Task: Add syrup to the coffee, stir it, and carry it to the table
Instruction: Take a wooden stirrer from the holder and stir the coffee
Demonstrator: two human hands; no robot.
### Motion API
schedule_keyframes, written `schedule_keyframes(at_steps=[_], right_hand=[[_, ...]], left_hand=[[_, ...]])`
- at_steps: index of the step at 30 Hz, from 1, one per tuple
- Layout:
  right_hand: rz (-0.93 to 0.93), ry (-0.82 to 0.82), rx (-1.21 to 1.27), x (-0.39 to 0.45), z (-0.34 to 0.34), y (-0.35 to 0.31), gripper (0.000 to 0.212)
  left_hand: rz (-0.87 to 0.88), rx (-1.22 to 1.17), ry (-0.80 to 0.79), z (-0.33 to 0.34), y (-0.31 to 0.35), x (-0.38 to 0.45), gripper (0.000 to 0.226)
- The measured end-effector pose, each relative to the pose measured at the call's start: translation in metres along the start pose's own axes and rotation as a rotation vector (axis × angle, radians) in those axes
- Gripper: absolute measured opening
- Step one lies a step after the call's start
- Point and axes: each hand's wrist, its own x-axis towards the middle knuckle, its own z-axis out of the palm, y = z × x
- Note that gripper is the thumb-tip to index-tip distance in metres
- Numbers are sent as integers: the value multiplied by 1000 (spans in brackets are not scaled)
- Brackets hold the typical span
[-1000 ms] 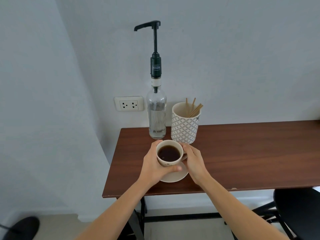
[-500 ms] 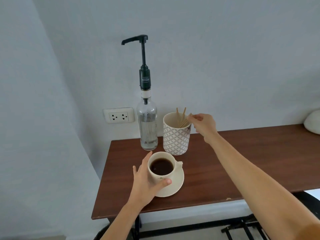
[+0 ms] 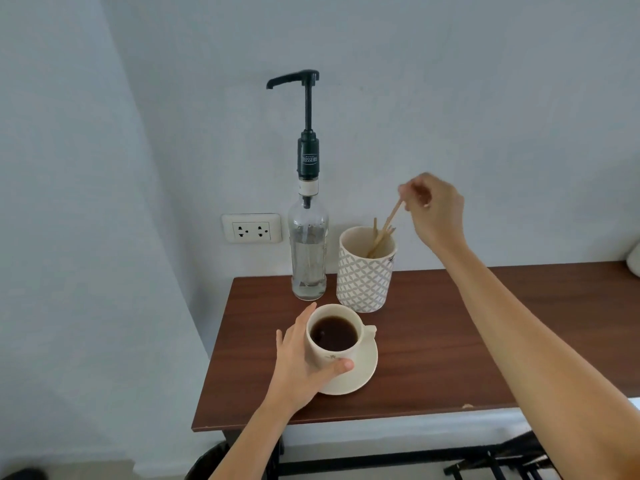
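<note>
A cream cup of dark coffee stands on a cream saucer near the left front of the brown table. My left hand wraps around the cup's left side. Behind it stands a clear syrup bottle with a tall black pump. Beside the bottle, a patterned white holder contains several wooden stir sticks. My right hand is above the holder, pinching one wooden stir stick whose lower end is still inside the holder.
A white wall socket sits left of the bottle. The wall runs close behind the table, which ends just left of the cup. A white object shows at the right edge. Black chair parts lie below.
My right hand left the cup, reached to the holder, pinched a stir stick and lifted it partway out. My left hand kept holding the cup.
</note>
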Motion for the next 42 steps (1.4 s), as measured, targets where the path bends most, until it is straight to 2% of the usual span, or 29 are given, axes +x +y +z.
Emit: schedule_keyframes(at_steps=[2,4,7,11,15,17,22,28,32,36,40,42], right_hand=[[-97,91,94,-8,-16,-24,17],[-146,79,205,-29,-27,-43,15],[-158,-109,219,-75,-18,-45,15],[-46,-366,166,-127,10,-22,6],[49,-481,225,-144,32,-20,17],[21,-459,199,-139,42,-21,17],[-165,-400,-59,-129,33,-5,17],[-74,-455,159,-147,40,-15,14],[-137,-378,100,-135,49,-12,15],[-175,-370,-42,-132,31,-4,17],[-35,-390,152,-144,41,-19,16],[-20,-348,180,-140,51,-21,14]], left_hand=[[-11,16,6,0,1,1,97],[-16,23,4,0,2,0,96],[-15,-1,-7,-1,3,-1,95],[-20,2,-1,-2,2,-2,96],[-16,17,-9,-2,3,-2,97],[-10,17,8,-4,6,-1,94],[0,2,-1,-4,8,-1,88],[-12,-10,0,-3,5,0,93],[-10,7,-18,-4,7,0,89],[-35,9,-35,-5,5,-1,91],[-43,-7,-15,-4,4,-1,94],[-33,-6,-3,-4,4,0,94]])
